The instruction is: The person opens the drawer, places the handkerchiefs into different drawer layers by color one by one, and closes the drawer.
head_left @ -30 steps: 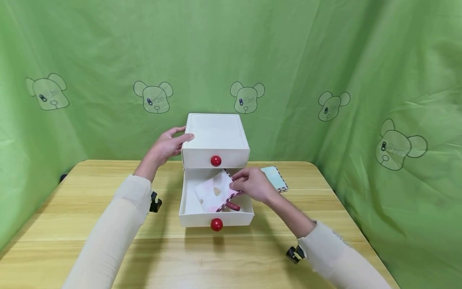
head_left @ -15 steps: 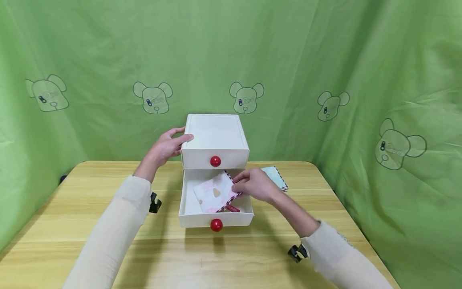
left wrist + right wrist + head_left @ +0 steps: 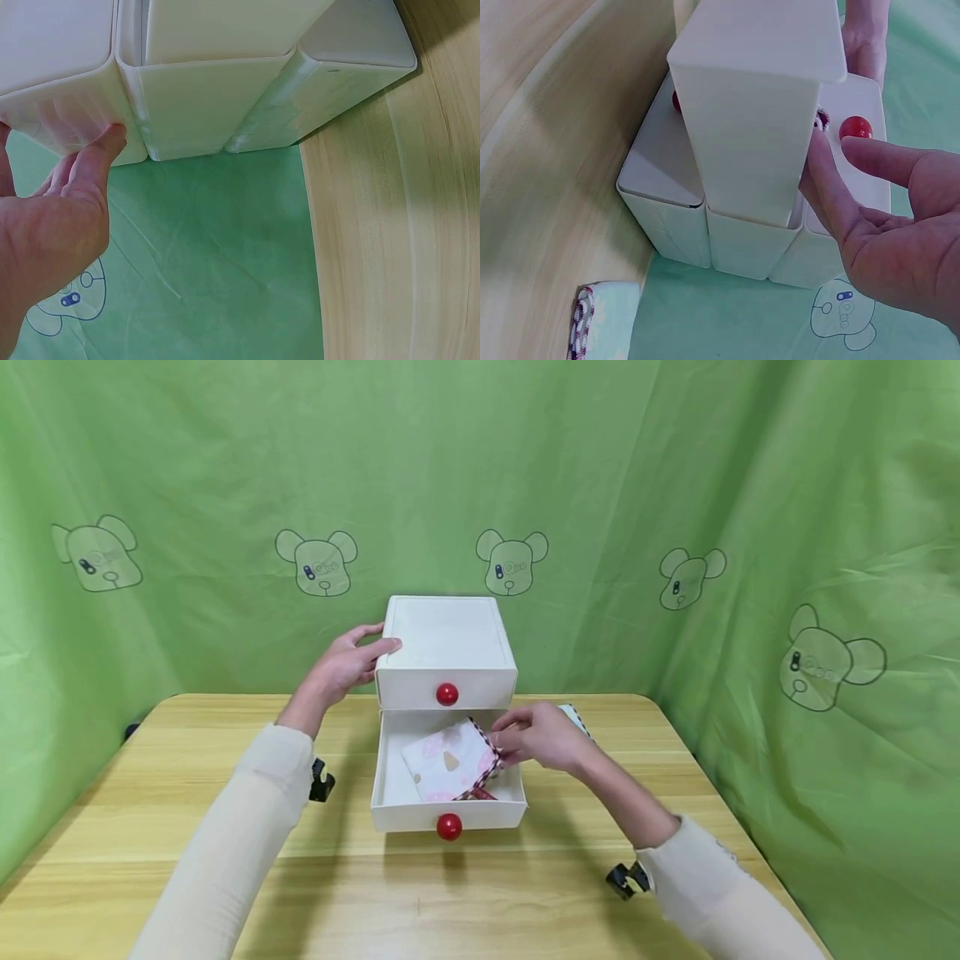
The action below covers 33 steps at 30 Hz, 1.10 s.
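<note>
A white drawer cabinet (image 3: pixel 450 631) with red knobs stands on the table, its middle drawer (image 3: pixel 450 815) pulled out. Inside that drawer lies a folded white-and-pink handkerchief (image 3: pixel 446 762) with a checkered edge and a small red tag. My left hand (image 3: pixel 345 664) steadies the cabinet's upper left side, thumb on the top, fingers along the side wall (image 3: pixel 75 112). Over the drawer's right side, my right hand (image 3: pixel 543 737) has its fingertips beside the handkerchief's checkered edge. In the right wrist view its thumb (image 3: pixel 881 159) stands apart from the fingers (image 3: pixel 829 180), with nothing gripped between them.
A folded light-blue handkerchief (image 3: pixel 609 319) with a checkered edge lies on the wooden table (image 3: pixel 187 827) right of the cabinet, partly behind my right hand in the head view. A green curtain (image 3: pixel 420 460) hangs behind and along both sides.
My right hand has let go of the white-and-pink handkerchief and drawn slightly right. The handkerchief lies nearly as before in the drawer. My left hand stays on the cabinet.
</note>
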{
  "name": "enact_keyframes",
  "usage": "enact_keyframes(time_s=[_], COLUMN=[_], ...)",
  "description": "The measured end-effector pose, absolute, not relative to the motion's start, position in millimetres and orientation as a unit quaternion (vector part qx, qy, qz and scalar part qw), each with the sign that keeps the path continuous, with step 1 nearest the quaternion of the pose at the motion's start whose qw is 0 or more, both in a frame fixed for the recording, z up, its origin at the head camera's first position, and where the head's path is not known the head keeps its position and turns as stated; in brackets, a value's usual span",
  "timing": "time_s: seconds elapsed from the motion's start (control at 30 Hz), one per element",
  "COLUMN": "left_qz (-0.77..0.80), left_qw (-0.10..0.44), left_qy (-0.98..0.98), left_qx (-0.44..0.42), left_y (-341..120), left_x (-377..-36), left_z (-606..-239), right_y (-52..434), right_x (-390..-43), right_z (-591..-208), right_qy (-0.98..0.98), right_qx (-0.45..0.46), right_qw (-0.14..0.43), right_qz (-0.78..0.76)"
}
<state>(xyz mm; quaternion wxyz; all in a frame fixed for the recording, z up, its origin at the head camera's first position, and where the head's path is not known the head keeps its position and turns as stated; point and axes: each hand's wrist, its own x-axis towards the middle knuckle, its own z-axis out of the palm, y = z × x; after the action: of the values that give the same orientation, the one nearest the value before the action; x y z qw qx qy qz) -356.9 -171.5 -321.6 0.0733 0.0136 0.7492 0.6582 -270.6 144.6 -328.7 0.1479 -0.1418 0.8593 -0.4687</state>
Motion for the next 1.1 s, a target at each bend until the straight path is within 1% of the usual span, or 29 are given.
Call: enact_keyframes(time_s=[0.33, 0.5, 0.63, 0.77, 0.87, 1.1], left_qz=[0.657, 0.658, 0.661, 0.664, 0.663, 0.661], left_qw=[0.075, 0.076, 0.078, 0.078, 0.079, 0.083], left_qy=[0.75, 0.749, 0.746, 0.743, 0.744, 0.746], left_qx=[0.011, 0.011, 0.012, 0.015, 0.016, 0.017], left_y=[-172, -172, -172, -171, -171, -171], left_x=[-357, -357, -357, -358, -358, -357], left_z=[-321, -321, -321, -321, -321, -321], right_y=[136, 131, 128, 127, 127, 130], right_x=[-259, -246, -234, -223, -216, -205], right_z=[-327, -323, -321, -321, -323, -326], right_qy=[0.866, 0.845, 0.827, 0.802, 0.781, 0.775], right_qx=[-0.157, -0.163, -0.187, -0.222, -0.23, -0.236], right_qw=[0.103, 0.104, 0.144, 0.208, 0.252, 0.311], right_qz=[-0.463, -0.498, -0.51, -0.513, -0.523, -0.497])
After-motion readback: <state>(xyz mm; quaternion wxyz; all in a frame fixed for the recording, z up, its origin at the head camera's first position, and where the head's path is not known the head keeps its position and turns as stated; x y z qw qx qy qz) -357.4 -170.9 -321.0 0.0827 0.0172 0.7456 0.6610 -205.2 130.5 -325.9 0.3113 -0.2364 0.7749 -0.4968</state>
